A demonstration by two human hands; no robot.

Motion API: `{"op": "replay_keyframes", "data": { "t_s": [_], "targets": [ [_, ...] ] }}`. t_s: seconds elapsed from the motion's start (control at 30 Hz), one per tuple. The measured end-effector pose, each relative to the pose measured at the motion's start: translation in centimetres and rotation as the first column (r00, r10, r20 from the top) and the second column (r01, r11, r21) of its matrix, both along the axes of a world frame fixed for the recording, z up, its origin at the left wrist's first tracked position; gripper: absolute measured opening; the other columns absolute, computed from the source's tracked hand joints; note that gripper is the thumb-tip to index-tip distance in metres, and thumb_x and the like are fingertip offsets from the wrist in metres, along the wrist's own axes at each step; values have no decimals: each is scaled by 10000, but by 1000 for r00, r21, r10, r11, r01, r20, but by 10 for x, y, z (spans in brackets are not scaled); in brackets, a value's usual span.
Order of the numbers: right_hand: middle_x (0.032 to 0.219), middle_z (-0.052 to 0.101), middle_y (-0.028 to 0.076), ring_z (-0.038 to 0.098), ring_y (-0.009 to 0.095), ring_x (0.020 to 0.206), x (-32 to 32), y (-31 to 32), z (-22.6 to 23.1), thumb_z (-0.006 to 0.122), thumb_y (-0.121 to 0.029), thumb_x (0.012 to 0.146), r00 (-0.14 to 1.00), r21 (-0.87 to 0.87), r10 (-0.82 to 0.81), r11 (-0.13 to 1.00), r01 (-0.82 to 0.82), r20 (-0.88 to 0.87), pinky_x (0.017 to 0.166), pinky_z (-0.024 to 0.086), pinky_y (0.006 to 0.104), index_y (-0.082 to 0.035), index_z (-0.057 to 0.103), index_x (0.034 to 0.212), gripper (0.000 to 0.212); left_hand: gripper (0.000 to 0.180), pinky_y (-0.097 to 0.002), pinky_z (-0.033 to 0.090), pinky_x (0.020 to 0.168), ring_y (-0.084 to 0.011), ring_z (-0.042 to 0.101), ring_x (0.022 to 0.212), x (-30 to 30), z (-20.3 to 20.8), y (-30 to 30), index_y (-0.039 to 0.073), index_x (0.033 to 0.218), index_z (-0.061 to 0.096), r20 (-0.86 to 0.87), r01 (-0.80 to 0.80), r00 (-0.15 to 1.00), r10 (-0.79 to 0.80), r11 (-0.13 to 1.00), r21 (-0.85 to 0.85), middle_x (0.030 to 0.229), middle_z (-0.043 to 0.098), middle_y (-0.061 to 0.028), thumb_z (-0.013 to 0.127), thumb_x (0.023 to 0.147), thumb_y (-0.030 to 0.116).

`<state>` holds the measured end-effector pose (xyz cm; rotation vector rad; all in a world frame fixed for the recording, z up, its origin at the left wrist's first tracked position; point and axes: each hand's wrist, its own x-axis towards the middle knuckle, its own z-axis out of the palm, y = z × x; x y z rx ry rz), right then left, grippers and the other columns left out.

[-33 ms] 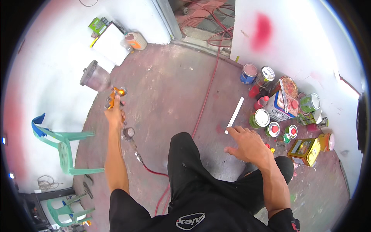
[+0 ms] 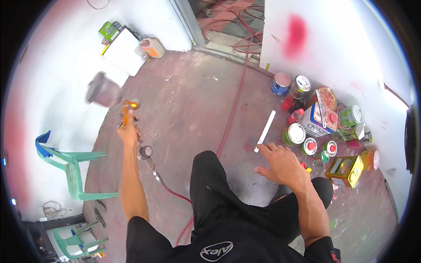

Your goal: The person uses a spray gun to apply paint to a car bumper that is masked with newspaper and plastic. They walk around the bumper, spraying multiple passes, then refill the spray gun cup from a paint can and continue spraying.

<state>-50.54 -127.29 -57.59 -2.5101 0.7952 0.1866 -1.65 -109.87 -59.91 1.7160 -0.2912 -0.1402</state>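
My left hand (image 2: 128, 131) is wrapped around the handle of an orange spray gun (image 2: 127, 112), held up over the floor at the left. Its translucent paint cup (image 2: 105, 90), with a dark lid, leans to the left and is blurred. Below the hand, a round gauge (image 2: 145, 151) hangs from the gun, joined to a red air hose (image 2: 175, 194). My right hand (image 2: 283, 164) hovers palm down by my knee, thumb apart and fingers loosely stretched, holding nothing. Just beyond its fingertips lies a flat white stick (image 2: 266, 129); whether they touch is unclear.
Paint cans (image 2: 294, 134), a square white-blue tin (image 2: 316, 123) and a gold tin (image 2: 345, 172) crowd the right wall. A red hose (image 2: 233, 111) crosses the floor from the doorway. Green plastic chairs (image 2: 73, 173) stand left. A jug (image 2: 152, 47) sits by the far wall.
The spray gun's cup has swung slightly left and down, with a small turn of my left hand. My right hand stays in place.
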Motion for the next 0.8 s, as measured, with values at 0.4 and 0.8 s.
{"op": "replay_keyframes", "data": {
  "t_s": [0.4, 0.8],
  "targets": [
    [1355, 718, 213, 700, 429, 1280, -1, -12, -3, 850, -411, 954, 998, 0, -11, 1000, 11, -64, 1104, 533, 567, -61, 611, 1506, 697, 363, -293, 347, 379, -87, 456, 419, 8, -22, 3, 68, 1177, 741, 25, -53, 998, 53, 999, -12, 804, 707, -53, 772, 1081, 417],
    [1442, 681, 229, 659, 444, 1337, 12, -12, 16, 860, -370, 940, 991, 36, -9, 999, 14, -134, 1141, 518, 539, -33, 593, 1530, 730, 474, -284, 368, 410, -65, 450, 479, -9, -10, 0, 101, 1458, 678, 80, -9, 997, 19, 992, -123, 927, 689, -66, 726, 1115, 425]
  ]
}}
